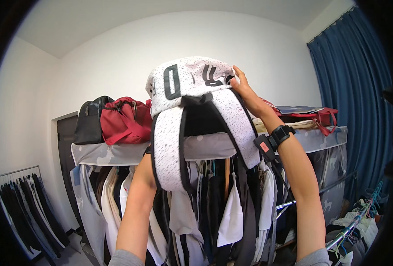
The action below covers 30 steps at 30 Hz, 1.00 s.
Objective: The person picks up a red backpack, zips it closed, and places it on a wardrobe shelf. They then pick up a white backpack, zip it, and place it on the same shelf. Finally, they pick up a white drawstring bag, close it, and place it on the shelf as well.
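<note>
White walls frame the wardrobe top point(116, 153), where the speckled backpack point(192, 84) sits at the front edge right of the red bag point(123, 119); right hand point(245, 91) clasps its upper corner, left hand point(148, 153) is hidden behind a strap (grip unclear), so lifting evenly should keep it level

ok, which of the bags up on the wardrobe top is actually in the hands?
The white speckled backpack, held up by both hands; right hand on its top. The black bag and red bag sit untouched to its left.
</note>
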Tool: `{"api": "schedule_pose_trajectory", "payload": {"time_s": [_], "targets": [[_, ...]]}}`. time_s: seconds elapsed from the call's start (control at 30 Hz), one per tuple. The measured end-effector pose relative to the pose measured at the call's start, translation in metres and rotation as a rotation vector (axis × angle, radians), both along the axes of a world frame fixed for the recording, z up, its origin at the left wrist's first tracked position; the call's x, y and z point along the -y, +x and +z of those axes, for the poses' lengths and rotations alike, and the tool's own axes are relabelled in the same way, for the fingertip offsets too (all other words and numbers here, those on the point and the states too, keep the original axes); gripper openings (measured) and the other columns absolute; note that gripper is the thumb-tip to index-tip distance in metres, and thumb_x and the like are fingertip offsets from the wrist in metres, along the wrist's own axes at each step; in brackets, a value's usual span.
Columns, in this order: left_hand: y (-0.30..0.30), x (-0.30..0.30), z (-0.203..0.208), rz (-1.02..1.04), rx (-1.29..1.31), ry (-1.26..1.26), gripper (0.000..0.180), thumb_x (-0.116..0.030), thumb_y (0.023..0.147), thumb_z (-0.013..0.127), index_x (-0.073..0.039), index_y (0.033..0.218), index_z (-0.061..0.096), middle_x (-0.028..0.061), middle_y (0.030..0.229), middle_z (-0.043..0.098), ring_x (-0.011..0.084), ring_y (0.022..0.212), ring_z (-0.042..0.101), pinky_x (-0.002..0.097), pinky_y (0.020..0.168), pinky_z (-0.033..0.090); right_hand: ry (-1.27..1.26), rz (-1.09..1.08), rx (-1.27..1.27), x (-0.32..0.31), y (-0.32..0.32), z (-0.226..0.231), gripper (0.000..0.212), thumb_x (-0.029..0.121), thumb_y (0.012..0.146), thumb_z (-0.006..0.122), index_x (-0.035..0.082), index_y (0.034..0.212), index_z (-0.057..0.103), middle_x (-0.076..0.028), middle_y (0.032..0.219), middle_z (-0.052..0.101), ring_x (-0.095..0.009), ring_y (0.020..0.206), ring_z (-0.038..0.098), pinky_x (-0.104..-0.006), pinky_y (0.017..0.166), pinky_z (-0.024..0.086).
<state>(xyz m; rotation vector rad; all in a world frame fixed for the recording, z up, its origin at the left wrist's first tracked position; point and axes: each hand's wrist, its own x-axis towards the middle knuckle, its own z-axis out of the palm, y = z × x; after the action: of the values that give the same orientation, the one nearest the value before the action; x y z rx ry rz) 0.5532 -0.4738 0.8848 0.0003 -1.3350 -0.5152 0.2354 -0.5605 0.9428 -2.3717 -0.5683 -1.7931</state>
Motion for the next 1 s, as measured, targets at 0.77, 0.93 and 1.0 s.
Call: {"api": "schedule_pose_trajectory", "payload": {"time_s": [0.77, 0.93, 1.0], "targets": [[0.033, -0.099, -0.031, 0.156, 0.180, 0.368, 0.086, -0.075, 0.093, 0.042, -0.006, 0.145, 0.049, 0.0149, 0.143, 0.055, 0.0340, 0.128, 0.056, 0.0599, 0.106, 0.043, 0.723, -0.114, -0.049, 0.044, 0.053, -0.017, 0.101, 0.055, 0.076, 0.084, -0.009, 0.139, 0.038, -0.027, 0.123, 0.060, -0.030, 0.107, 0.066, -0.0464, 0.086, 0.058], [0.022, -0.114, -0.030, 0.283, 0.240, 0.499, 0.099, -0.085, 0.086, 0.042, -0.017, 0.157, 0.034, 0.0123, 0.160, 0.037, 0.0379, 0.145, 0.034, 0.0716, 0.110, 0.025, 0.852, 0.225, -0.551, 0.065, 0.053, -0.023, 0.076, 0.071, 0.079, 0.072, 0.001, 0.109, 0.069, -0.010, 0.101, 0.073, -0.019, 0.085, 0.073, -0.0298, 0.072, 0.062], [0.018, -0.112, -0.033, 0.287, 0.275, 0.534, 0.097, -0.087, 0.084, 0.041, -0.022, 0.156, 0.035, 0.0117, 0.160, 0.036, 0.0385, 0.145, 0.034, 0.0738, 0.109, 0.023, 0.890, 0.257, -0.642, 0.062, 0.044, -0.029, 0.072, 0.069, 0.082, 0.069, 0.002, 0.107, 0.070, -0.012, 0.101, 0.073, -0.019, 0.087, 0.073, -0.0318, 0.073, 0.063]]}}
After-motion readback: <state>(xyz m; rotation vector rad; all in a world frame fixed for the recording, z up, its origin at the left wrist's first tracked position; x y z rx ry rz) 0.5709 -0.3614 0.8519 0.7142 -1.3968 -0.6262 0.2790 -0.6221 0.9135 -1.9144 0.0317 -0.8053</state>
